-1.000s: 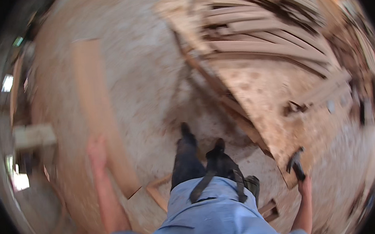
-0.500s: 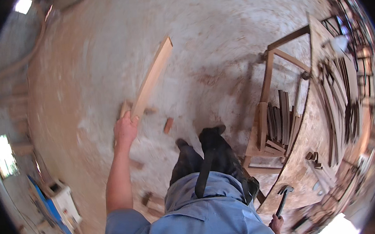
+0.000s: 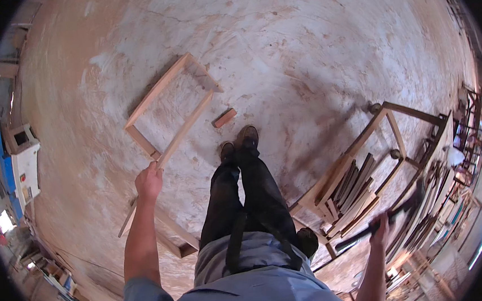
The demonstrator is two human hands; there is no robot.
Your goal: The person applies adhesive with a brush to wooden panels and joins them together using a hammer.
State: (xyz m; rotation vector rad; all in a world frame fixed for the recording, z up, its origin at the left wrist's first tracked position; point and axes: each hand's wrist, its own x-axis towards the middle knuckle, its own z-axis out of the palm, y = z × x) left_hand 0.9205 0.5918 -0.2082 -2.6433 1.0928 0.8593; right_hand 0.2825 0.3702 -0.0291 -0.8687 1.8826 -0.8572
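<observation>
My left hand [image 3: 149,180] is closed on the near corner of a light rectangular wooden frame [image 3: 160,92]. The frame slants away from me over the floor, its opening facing up; whether its far end touches the floor I cannot tell. Out to the right, my right hand [image 3: 380,230] is wrapped round a hammer [image 3: 405,206], blurred by motion beside the workbench. A second wooden frame [image 3: 176,223] lies on the floor by my left forearm, which partly hides it. Ahead of my shoes sits a reddish brick [image 3: 225,118].
At the right stands a wooden workbench frame [image 3: 354,144] with dark wood strips [image 3: 354,184] stacked on its lower shelf. More long strips [image 3: 427,212] lie on top. A blue and white machine [image 3: 24,164] stands at the far left. My shoes [image 3: 237,144] are on the worn floor.
The frame has turned from edge-on to showing its opening, still in my left hand. My right hand has swung forward and up with the hammer. My view has shifted, and the second frame shows more.
</observation>
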